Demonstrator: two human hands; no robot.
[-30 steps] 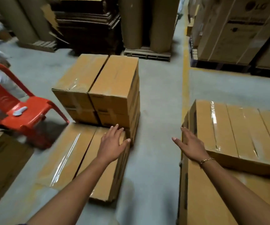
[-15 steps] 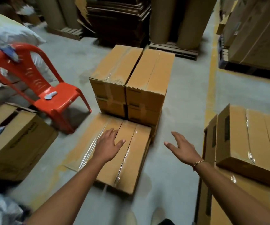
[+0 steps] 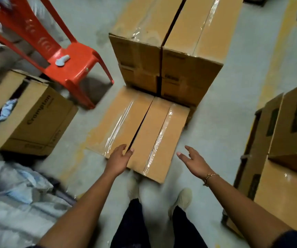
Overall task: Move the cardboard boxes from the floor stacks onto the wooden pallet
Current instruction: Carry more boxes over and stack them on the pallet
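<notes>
- Cardboard low on the floor: two flat boxes lie side by side, the left flat box (image 3: 115,120) and the right flat box (image 3: 159,140). A dark seam runs between them, and their far ends butt against the tall stack (image 3: 163,56).
- Our left hand (image 3: 119,161) is at the near end of that seam. The fingers lie fairly straight over the left flat box's near corner and the thumb rests against the right flat box's near left edge; nothing is gripped.
- Our right hand (image 3: 194,162) is spread, palm turned inward. It hangs over concrete just off the right flat box's near right corner, apart from it.
- Room on the right: a strip of bare grey floor (image 3: 215,122) runs between the right flat box and the loaded boxes (image 3: 287,158). We cannot tell what those sit on.
- The left is tighter: the red chair (image 3: 76,58) has a front leg just beside the tall stack's lower left corner, and the open carton (image 3: 36,119) stands beyond it.
- Our shoes (image 3: 181,199) stand just short of the right flat box's near edge.
- Half a second ago the left hand lay flat on top of the low boxes; now it has slid back to their near end.
- The right hand has closed in toward the box's side, our view has dipped, and the shoes have come fully into sight.
</notes>
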